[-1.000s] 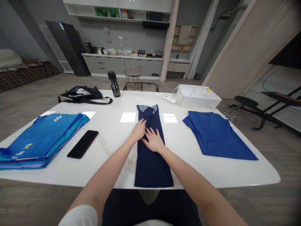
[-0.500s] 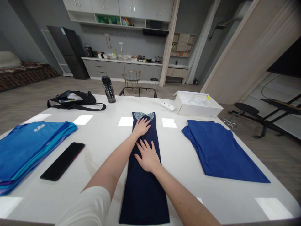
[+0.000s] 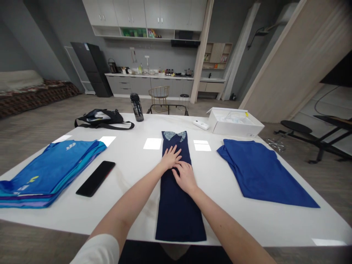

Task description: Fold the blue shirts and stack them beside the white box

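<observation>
A dark navy garment (image 3: 178, 216), folded into a long narrow strip, lies lengthwise in front of me. A pale patterned patch (image 3: 167, 135) shows at its far end. My left hand (image 3: 171, 157) rests flat on the upper half of the cloth, fingers spread. Just nearer and to its right, my right hand (image 3: 186, 176) lies on the same garment with its fingers bent. Its fingertips meet the edge of my left hand. The cloth beneath both palms is hidden.
On the white table (image 3: 132, 216), a stack of blue shirts (image 3: 63, 157) and a black phone (image 3: 96, 178) lie left. A blue folded garment (image 3: 261, 172) lies right. Behind are a black bag (image 3: 103, 117), a bottle (image 3: 136, 108), a white remote-like device (image 3: 200, 125) and a white box (image 3: 233, 126).
My left hand has slid toward me, away from the patterned end. My right hand has closed up to it, its fingers now more bent. The whole view has shifted slightly.
</observation>
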### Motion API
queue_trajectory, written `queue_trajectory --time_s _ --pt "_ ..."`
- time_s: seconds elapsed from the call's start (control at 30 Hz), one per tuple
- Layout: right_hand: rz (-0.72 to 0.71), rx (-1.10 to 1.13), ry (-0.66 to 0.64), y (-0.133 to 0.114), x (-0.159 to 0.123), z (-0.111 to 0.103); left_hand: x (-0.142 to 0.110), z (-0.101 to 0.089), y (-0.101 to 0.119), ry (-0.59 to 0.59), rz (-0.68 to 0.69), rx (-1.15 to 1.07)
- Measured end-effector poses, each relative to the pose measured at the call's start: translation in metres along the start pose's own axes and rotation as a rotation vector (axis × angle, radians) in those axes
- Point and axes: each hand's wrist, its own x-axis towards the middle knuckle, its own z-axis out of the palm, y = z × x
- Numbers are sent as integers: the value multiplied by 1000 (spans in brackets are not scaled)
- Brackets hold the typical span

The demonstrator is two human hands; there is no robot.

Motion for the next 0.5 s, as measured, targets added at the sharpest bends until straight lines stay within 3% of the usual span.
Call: queue_trajectory --time_s 0.1,0.2,0.33,0.5 --pt "80 41 58 -3 -10 -9 -31 -1 16 -1 0 56" --pt "81 79 24 -7 -25 -15 -66 3 35 16 -10 80" --pt "95 50 -79 -13 -47 -17 -110 9 64 39 -53 99" --pt "105 -27 -300 -18 -75 -25 -158 10 96 48 -126 108"
